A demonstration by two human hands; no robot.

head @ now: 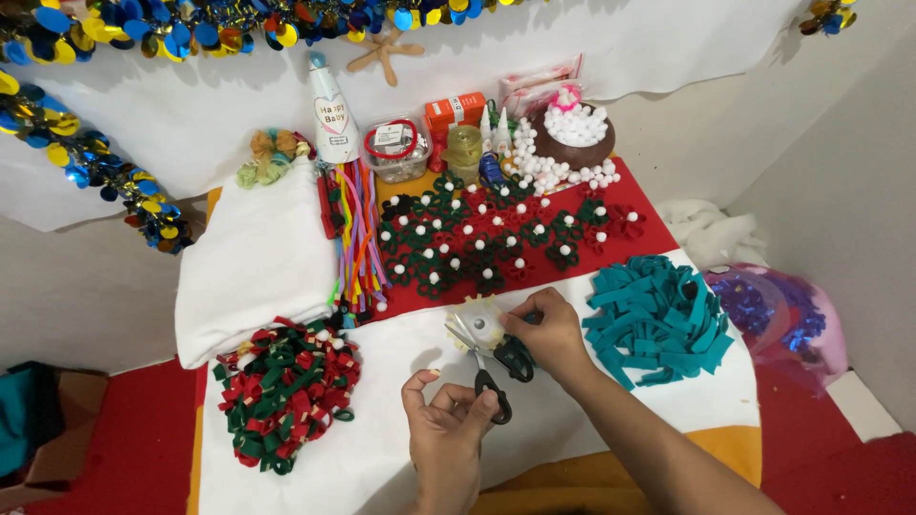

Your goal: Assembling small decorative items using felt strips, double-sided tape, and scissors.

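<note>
- The left hand [447,420] sits nearest the viewer, palm up and fingers curled, its thumb and fingertips closed on the lower black handle loop of a pair of scissors [485,358].
- The right hand [546,334] reaches in from the lower right with its fingers pinched around the upper handle loop, touching a small pale felt flower with a white pom-pom centre [480,322] (the blades lie right against it).
- All this hovers over a white cloth [572,420] spread on the bench.
- Left of the hands lies a heap of red and green felt loops [286,386]; right of them, a heap of teal felt strips [658,319].
- Further back, finished red and green felt flowers [496,234] with white centres lie in rows on a red cloth [630,250].
- Beside them to the left are a bundle of coloured pipe cleaners [358,238] and a folded white fabric [258,257].
- At the far edge stand a paper party hat [331,114], a clear plastic tub [396,148], an orange box [456,113] and a brown bowl [572,150] of white pom-poms, with more spilled beside it.
</note>
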